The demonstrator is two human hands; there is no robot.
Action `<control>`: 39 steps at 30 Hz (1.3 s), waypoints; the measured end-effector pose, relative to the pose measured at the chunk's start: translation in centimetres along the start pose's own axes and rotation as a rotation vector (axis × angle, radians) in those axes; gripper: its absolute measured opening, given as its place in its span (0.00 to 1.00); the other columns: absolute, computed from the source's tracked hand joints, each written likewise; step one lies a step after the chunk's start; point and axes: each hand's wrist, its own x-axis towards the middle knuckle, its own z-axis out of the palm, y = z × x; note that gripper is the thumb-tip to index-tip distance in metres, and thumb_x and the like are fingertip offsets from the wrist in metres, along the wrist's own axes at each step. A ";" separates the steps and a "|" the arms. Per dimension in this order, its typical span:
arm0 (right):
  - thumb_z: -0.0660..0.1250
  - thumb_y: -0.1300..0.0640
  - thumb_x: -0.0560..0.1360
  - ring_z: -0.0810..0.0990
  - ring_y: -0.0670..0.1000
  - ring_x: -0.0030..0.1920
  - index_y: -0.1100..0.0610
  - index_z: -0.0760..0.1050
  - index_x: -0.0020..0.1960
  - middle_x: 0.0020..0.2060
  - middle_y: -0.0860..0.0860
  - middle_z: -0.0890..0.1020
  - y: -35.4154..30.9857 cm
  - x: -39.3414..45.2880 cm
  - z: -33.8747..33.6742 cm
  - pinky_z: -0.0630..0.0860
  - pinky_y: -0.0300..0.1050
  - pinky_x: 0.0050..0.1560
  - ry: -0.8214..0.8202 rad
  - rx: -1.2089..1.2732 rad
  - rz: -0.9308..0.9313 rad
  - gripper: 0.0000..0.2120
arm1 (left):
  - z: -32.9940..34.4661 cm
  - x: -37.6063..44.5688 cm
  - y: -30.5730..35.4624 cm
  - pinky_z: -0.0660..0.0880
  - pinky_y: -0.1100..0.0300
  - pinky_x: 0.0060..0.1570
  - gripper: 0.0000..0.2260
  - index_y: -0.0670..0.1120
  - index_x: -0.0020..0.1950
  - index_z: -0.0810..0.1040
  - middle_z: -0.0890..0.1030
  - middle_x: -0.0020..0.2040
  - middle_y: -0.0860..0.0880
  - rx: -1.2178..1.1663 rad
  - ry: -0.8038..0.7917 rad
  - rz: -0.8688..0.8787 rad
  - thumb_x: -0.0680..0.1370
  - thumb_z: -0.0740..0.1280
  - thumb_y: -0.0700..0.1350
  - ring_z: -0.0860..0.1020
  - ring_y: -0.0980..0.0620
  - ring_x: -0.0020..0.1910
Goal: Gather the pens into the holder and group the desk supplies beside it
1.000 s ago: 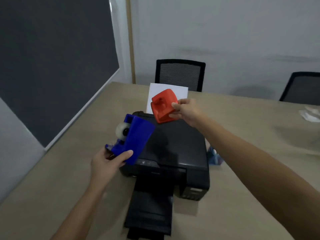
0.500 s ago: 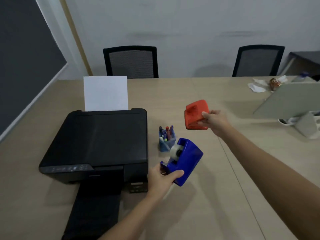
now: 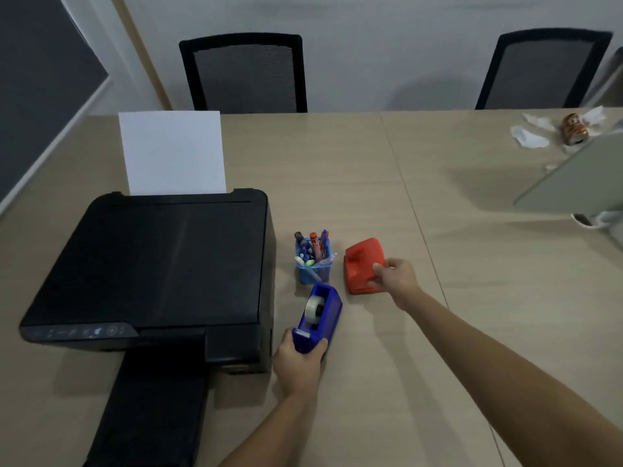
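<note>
While the wooden table [image 3: 421, 365] fills most of the frame, its biggest load is the black printer [image 3: 158, 264] at the left, with a white sheet of paper [image 3: 172, 151] standing up from its back edge. Two black mesh chairs stand behind the table, one at the upper centre [image 3: 244, 74] and one at the upper right [image 3: 542, 70]. At the right edge a grey flat panel [image 3: 580, 176] leans over the table (only part of it is visible).

Near the centre, the red desk supply [image 3: 362, 264] rests on the table just to the right of the holder, and the right hand [image 3: 392, 276] is closed on its right side. Below the holder, the blue tape dispenser [image 3: 318, 318] lies with a white roll of tape inside; its far end almost reaches the holder, and the left hand [image 3: 298, 364] grips its near end.

The blue pen holder [image 3: 313, 267] stands upright just beside the right side of the printer, with the pens [image 3: 313, 247] inside it, tips and caps pointing up.
</note>
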 end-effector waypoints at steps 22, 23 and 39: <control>0.66 0.61 0.75 0.83 0.56 0.38 0.67 0.75 0.52 0.48 0.65 0.81 3.0 1.6 3.5 0.84 0.50 0.41 -0.028 -0.049 0.035 0.10 | 3.7 1.5 0.5 0.77 0.57 0.35 0.25 0.53 0.48 0.66 0.80 0.47 0.51 0.206 0.119 -0.159 0.62 0.77 0.54 0.79 0.50 0.40; 0.66 0.61 0.75 0.82 0.56 0.39 0.67 0.75 0.52 0.49 0.66 0.80 2.9 1.5 3.5 0.83 0.48 0.39 -0.029 -0.049 0.037 0.10 | 3.7 1.5 0.5 0.78 0.56 0.36 0.25 0.53 0.48 0.66 0.80 0.47 0.51 0.213 0.116 -0.157 0.62 0.77 0.55 0.79 0.49 0.40; 0.63 0.49 0.73 0.82 0.61 0.52 0.58 0.76 0.56 0.51 0.59 0.82 2.1 0.9 1.9 0.79 0.61 0.56 -0.037 -0.230 -0.008 0.16 | 1.6 0.5 2.4 0.76 0.47 0.60 0.49 0.48 0.67 0.61 0.69 0.68 0.46 0.270 -0.151 -0.122 0.53 0.81 0.60 0.75 0.44 0.64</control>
